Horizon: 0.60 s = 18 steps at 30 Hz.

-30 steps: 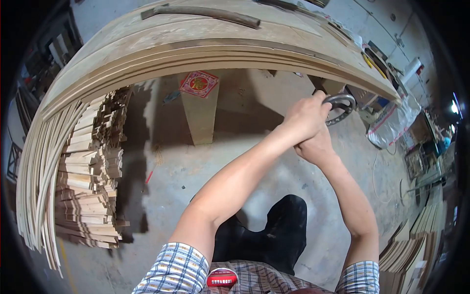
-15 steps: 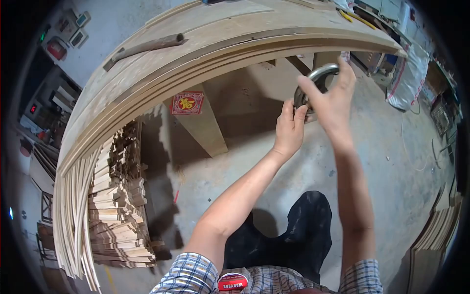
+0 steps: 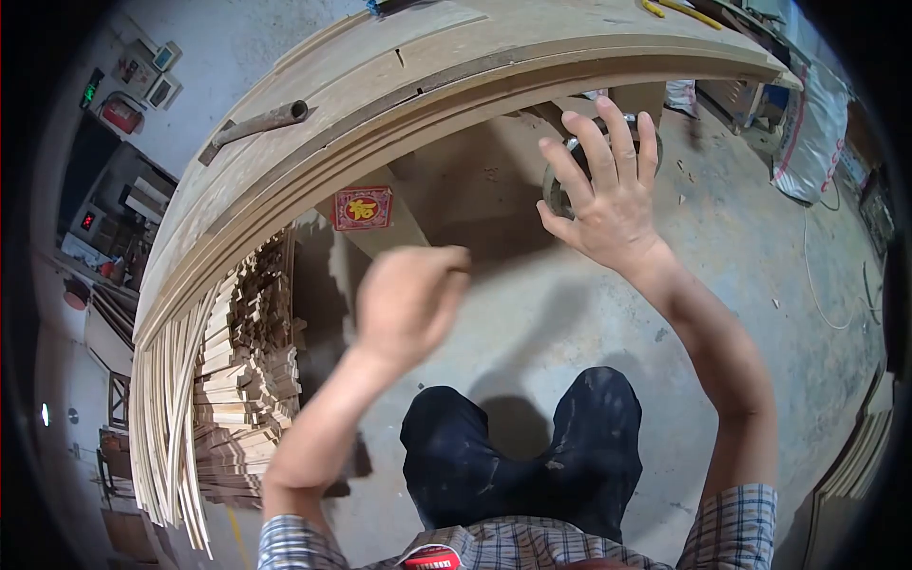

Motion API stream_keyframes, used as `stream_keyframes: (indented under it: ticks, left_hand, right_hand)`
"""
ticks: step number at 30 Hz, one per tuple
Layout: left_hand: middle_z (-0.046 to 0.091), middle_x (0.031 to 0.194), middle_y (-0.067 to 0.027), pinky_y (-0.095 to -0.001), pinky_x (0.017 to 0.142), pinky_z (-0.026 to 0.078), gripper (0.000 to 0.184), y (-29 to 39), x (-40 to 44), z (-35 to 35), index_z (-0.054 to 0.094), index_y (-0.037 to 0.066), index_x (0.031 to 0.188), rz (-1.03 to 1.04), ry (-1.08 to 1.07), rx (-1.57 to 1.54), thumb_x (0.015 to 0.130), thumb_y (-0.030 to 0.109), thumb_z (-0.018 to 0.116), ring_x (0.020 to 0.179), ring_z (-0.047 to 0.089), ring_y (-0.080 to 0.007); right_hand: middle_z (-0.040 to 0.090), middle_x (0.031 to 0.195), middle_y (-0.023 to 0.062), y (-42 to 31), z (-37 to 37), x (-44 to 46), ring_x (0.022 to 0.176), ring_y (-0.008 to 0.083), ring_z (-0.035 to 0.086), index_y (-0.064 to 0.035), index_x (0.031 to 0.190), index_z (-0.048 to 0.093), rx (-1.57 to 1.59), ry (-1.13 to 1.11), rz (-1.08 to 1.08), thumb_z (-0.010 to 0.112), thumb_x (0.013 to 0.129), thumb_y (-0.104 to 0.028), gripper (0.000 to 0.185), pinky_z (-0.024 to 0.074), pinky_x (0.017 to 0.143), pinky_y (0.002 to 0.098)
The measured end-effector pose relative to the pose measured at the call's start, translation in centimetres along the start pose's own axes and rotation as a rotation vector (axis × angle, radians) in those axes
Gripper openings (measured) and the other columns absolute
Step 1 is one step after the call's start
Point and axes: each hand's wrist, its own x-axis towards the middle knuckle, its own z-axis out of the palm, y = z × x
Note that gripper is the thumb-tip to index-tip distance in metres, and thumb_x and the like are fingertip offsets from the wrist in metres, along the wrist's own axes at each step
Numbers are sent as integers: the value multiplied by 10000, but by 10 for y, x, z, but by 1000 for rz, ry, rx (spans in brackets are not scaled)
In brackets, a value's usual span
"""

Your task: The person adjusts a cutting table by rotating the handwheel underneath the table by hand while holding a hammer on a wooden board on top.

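A round metal handwheel [image 3: 550, 182] sits below the front edge of the wooden workbench [image 3: 418, 103], its middle largely hidden behind my right hand [image 3: 603, 195]. The fingers of that hand are spread wide across the wheel; whether they touch it I cannot tell. My left hand [image 3: 404, 302] is away from the wheel, over the floor to its left. Motion blurs it, and its fingers look curled. Behind it, a red and gold paper label [image 3: 363, 208] is stuck on a board under the bench.
On the bench lie a metal pipe [image 3: 256, 131] and a yellow-handled tool [image 3: 689, 13]. Wood strips [image 3: 242, 389] are stacked under its left side. To the right stands a white sack [image 3: 810, 133]; a thin cable [image 3: 807, 275] runs over the floor.
My left hand has come off the handwheel and swung left and down toward me. My right hand's fingers have spread upward over the wheel. The view has shifted slightly.
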Motion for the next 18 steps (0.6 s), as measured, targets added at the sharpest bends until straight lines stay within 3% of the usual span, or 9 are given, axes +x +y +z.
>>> stream_keyframes:
  ticks: [1,4,6,8,12,13,14,16,18]
  left_hand:
    - [760,1062,-125,-412,857,564,235,-5,9,-31,741,40,1125,77,77,66,894,-3,755,948,718,-310]
    - [726,1231,-175,-439,1031,512,302,-22,36,-113,696,7,1236,194,220,345,935,0,722,1157,676,-328]
    - [690,1331,-208,-447,1117,462,338,-45,59,-155,659,7,1338,60,198,461,1018,114,687,1273,634,-364]
    - [698,1350,-204,-443,1108,471,407,-88,75,-187,663,12,1371,-109,159,526,1050,261,677,1296,632,-372]
    - [669,1419,-215,-443,1166,437,569,-144,74,-214,623,36,1455,-421,33,323,1084,467,602,1364,597,-365]
    - [631,1477,-201,-421,1193,411,588,-139,78,-212,601,37,1485,-519,-104,270,1097,478,582,1401,570,-349]
    - [593,1534,-186,-400,1220,386,607,-138,81,-210,580,39,1516,-610,-247,213,1109,488,562,1439,542,-333]
    - [592,1541,-180,-409,1222,387,619,-143,81,-208,583,40,1512,-547,-222,237,1105,505,556,1447,534,-329]
    - [579,1537,-220,-436,1224,395,702,-144,81,-210,580,9,1501,-572,-246,196,1077,568,566,1459,518,-363]
  right_hand:
    - [450,1570,92,1,0,-1,1570,414,298,-250,1412,618,17,-7,0,929,654,-403,834,218,1233,724]
    - [442,1588,97,2,-1,-1,1577,412,290,-257,1420,619,22,-20,0,929,655,-414,841,210,1235,723]
    - [423,1617,103,3,-6,1,1579,416,284,-253,1437,613,25,-35,-26,917,686,-427,829,203,1241,714]
    - [401,1646,103,4,-16,4,1581,421,274,-247,1451,605,53,-113,-19,898,728,-438,803,198,1247,703]
    - [535,1548,116,7,-58,25,1553,386,362,-160,1371,660,236,-236,13,885,785,-358,659,202,1272,626]
    - [648,1418,133,10,-73,38,1420,347,542,-93,1284,693,312,-188,32,838,870,-269,473,347,1223,521]
    - [648,1418,133,16,-81,51,1420,347,542,-93,1284,693,297,-187,19,838,870,-269,473,347,1223,521]
    - [713,1297,156,27,-96,82,1231,310,663,-35,1240,698,540,-35,288,765,960,-222,344,484,1088,409]
    - [739,1204,168,30,-98,140,1094,273,698,20,1231,692,560,119,397,702,1029,-244,332,531,974,351]
